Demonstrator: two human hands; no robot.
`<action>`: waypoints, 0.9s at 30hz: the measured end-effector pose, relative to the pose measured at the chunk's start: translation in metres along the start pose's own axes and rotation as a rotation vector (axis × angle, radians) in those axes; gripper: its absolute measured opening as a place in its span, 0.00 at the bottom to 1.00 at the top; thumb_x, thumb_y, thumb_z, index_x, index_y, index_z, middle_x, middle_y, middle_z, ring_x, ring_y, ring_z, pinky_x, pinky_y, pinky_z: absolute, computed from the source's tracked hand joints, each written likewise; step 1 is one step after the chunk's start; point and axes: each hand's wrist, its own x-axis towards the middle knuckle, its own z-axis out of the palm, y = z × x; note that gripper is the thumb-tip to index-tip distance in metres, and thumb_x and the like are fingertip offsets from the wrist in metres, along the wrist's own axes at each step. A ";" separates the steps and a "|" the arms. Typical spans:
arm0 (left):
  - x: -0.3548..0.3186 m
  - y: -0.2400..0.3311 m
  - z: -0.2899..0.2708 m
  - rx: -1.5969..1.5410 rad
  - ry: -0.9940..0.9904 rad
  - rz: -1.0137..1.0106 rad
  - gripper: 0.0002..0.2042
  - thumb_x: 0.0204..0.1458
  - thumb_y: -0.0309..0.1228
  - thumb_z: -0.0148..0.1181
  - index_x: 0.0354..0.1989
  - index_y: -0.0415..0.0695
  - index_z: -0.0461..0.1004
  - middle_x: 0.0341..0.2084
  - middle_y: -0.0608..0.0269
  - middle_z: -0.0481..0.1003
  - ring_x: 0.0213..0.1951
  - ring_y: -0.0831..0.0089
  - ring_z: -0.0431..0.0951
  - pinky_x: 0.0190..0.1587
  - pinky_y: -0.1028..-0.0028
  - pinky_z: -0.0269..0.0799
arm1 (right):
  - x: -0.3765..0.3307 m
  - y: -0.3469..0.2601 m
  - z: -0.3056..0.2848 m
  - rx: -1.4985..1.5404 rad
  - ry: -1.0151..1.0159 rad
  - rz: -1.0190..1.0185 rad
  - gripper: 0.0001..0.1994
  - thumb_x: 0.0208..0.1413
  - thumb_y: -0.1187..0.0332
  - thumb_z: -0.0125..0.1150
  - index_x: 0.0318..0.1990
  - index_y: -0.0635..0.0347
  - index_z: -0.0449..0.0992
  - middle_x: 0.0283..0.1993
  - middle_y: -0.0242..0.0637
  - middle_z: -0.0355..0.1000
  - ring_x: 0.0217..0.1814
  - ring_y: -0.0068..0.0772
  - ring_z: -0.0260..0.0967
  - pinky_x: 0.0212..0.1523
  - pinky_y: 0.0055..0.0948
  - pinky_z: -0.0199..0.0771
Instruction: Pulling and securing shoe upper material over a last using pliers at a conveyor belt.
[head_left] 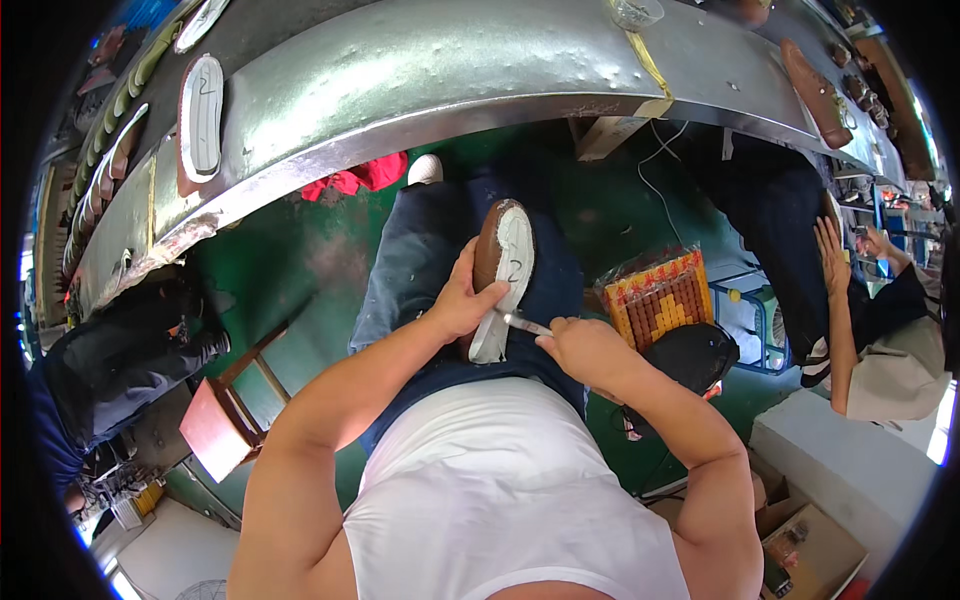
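A brown shoe [515, 248] lies sole-up across my lap, its white bottom facing me with a dark curved mark on it. My left hand [464, 298] grips the shoe along its left side, thumb pressed on the white bottom. In my right hand [588, 350] is a slim, pale hand tool [528, 325]. Its tip touches or nearly touches the shoe's right edge, towards the near end; the exact kind of tool cannot be made out. My fingers hide part of its handle.
Ahead runs a metal-topped bench [420, 75]. Another white-bottomed shoe [202, 118] stands at its left, a brown shoe [815, 95] at its right. To my right are a beaded seat cover [660, 305] and a co-worker's hand [832, 255]. A wooden stool [215, 425] is left.
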 end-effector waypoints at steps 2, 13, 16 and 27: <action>0.001 -0.015 0.002 0.048 0.051 0.059 0.41 0.53 0.27 0.62 0.72 0.41 0.42 0.64 0.51 0.57 0.66 0.63 0.58 0.67 0.67 0.54 | -0.004 -0.009 -0.001 -0.111 0.001 -0.076 0.21 0.66 0.54 0.48 0.36 0.66 0.73 0.30 0.54 0.75 0.34 0.56 0.76 0.38 0.48 0.75; -0.053 -0.034 -0.021 0.375 -0.211 0.064 0.49 0.57 0.36 0.59 0.71 0.37 0.23 0.72 0.41 0.35 0.73 0.51 0.37 0.72 0.63 0.38 | 0.017 0.021 -0.024 0.343 -0.430 0.064 0.25 0.67 0.50 0.43 0.35 0.66 0.76 0.32 0.50 0.77 0.28 0.43 0.77 0.33 0.43 0.76; -0.049 -0.025 -0.013 0.308 -0.152 0.006 0.49 0.58 0.34 0.57 0.71 0.38 0.20 0.72 0.41 0.32 0.74 0.51 0.34 0.72 0.64 0.36 | 0.008 0.016 -0.046 0.482 -0.503 0.224 0.25 0.68 0.51 0.43 0.36 0.68 0.75 0.30 0.46 0.76 0.26 0.37 0.76 0.32 0.41 0.76; -0.073 0.062 -0.038 -0.552 -0.075 -0.284 0.37 0.57 0.27 0.59 0.73 0.41 0.47 0.65 0.59 0.62 0.63 0.69 0.64 0.64 0.70 0.59 | 0.022 0.013 -0.006 0.588 0.085 0.021 0.20 0.68 0.56 0.43 0.34 0.67 0.70 0.29 0.50 0.75 0.32 0.50 0.76 0.36 0.41 0.74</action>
